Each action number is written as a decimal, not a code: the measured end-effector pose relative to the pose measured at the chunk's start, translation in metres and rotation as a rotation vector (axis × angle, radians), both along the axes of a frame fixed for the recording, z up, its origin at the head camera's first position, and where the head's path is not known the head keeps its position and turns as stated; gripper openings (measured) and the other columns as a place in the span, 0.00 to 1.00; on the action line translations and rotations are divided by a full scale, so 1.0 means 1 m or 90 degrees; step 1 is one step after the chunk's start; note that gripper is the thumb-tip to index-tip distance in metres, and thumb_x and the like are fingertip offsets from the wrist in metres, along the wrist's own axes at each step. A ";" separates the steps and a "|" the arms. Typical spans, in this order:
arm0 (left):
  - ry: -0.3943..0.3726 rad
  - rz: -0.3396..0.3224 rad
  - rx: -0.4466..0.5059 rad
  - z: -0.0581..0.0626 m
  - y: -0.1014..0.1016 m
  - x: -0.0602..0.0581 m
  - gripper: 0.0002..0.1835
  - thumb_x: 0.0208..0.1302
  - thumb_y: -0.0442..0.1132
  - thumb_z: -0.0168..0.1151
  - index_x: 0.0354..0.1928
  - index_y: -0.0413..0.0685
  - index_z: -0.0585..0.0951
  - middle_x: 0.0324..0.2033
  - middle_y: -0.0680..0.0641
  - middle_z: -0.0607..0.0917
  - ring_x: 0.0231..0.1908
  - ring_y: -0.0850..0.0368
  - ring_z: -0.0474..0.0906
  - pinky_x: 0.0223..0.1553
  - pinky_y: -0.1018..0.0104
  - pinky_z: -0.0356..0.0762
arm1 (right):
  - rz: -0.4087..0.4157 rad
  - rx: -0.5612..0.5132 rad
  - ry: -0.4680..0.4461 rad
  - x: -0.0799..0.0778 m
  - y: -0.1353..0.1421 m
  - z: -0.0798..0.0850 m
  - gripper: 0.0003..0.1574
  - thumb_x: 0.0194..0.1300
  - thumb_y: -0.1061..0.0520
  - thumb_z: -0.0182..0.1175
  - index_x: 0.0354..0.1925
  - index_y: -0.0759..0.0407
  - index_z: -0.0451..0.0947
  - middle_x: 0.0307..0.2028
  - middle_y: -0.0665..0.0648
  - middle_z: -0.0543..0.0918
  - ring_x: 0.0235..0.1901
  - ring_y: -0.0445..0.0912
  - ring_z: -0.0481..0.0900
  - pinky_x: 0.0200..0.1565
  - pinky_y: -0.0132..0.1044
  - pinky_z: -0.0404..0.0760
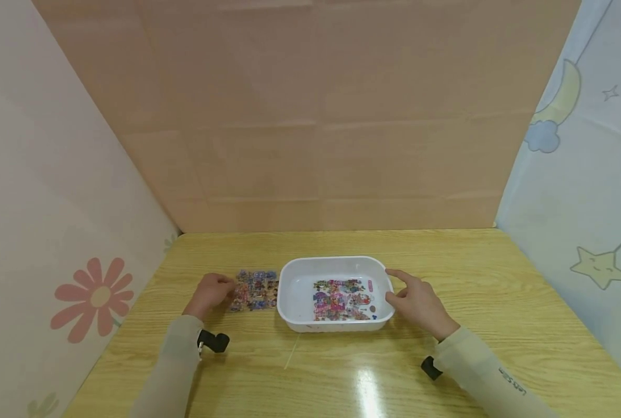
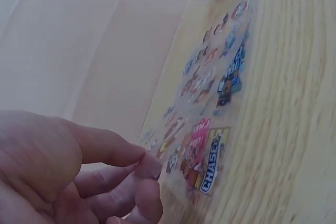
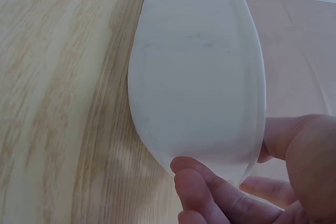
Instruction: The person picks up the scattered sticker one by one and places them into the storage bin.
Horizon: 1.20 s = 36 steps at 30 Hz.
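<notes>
A clear sticker sheet [image 1: 256, 290] with small colourful cartoon figures lies on the table, left of a white plastic tray [image 1: 295, 299]. My left hand [image 1: 212, 293] pinches the sheet's left edge between thumb and fingers; in the left wrist view the sheet [image 2: 210, 103] stretches away from the fingertips, one sticker reading "CHASE". My right hand [image 1: 420, 305] grips the tray's right end, the thumb and fingers on either side of the rim. Inside the tray lies a second printed sticker sheet [image 1: 340, 301]. The right wrist view shows the tray's outer wall [image 3: 199, 87].
The wood-grain table [image 1: 477, 290] meets a peach backdrop [image 1: 310, 174] behind. White printed walls stand at both sides, with a flower [image 1: 100, 297] on the left and a star [image 1: 602, 267] on the right. A thin pale strip [image 1: 291, 353] lies before the tray.
</notes>
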<state>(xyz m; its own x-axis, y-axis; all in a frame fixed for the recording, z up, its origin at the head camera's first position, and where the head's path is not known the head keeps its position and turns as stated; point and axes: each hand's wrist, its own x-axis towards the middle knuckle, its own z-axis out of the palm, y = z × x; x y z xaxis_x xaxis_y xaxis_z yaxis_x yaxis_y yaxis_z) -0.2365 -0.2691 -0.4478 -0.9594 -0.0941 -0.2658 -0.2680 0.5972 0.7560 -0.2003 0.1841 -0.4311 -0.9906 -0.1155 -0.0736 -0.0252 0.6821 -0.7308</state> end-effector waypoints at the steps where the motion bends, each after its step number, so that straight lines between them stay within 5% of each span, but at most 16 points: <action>1: 0.005 0.000 -0.001 0.001 0.000 0.000 0.17 0.74 0.38 0.53 0.56 0.32 0.80 0.45 0.37 0.84 0.40 0.48 0.79 0.39 0.56 0.75 | 0.000 0.000 0.000 0.000 0.000 0.000 0.37 0.67 0.57 0.60 0.71 0.61 0.65 0.32 0.60 0.88 0.21 0.45 0.79 0.23 0.39 0.75; 12: 0.028 -0.006 0.026 0.008 -0.006 -0.001 0.17 0.76 0.38 0.51 0.57 0.32 0.78 0.50 0.34 0.82 0.42 0.46 0.81 0.42 0.52 0.80 | -0.010 -0.001 -0.006 0.000 0.000 -0.002 0.37 0.66 0.57 0.60 0.72 0.59 0.65 0.34 0.60 0.88 0.19 0.46 0.77 0.21 0.39 0.73; 25: 0.062 0.006 0.048 0.031 -0.004 -0.001 0.21 0.77 0.44 0.52 0.60 0.34 0.77 0.51 0.34 0.82 0.43 0.42 0.80 0.40 0.50 0.75 | -0.008 -0.002 0.004 0.001 -0.001 -0.002 0.37 0.66 0.57 0.60 0.72 0.60 0.65 0.33 0.60 0.88 0.19 0.47 0.77 0.20 0.38 0.72; 36: 0.086 0.049 0.113 0.053 0.001 -0.005 0.21 0.76 0.45 0.53 0.61 0.37 0.76 0.46 0.42 0.88 0.32 0.56 0.77 0.23 0.67 0.67 | -0.005 0.006 0.014 0.001 0.000 -0.002 0.37 0.66 0.57 0.59 0.71 0.60 0.66 0.33 0.60 0.88 0.19 0.45 0.77 0.20 0.38 0.72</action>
<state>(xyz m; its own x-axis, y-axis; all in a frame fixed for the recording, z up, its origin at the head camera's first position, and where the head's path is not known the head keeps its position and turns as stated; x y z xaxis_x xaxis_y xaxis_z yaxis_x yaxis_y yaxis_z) -0.2413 -0.2681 -0.3950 -0.9793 -0.1318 -0.1537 -0.1964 0.4334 0.8795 -0.1996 0.1839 -0.4336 -0.9927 -0.1077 -0.0536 -0.0357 0.6892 -0.7237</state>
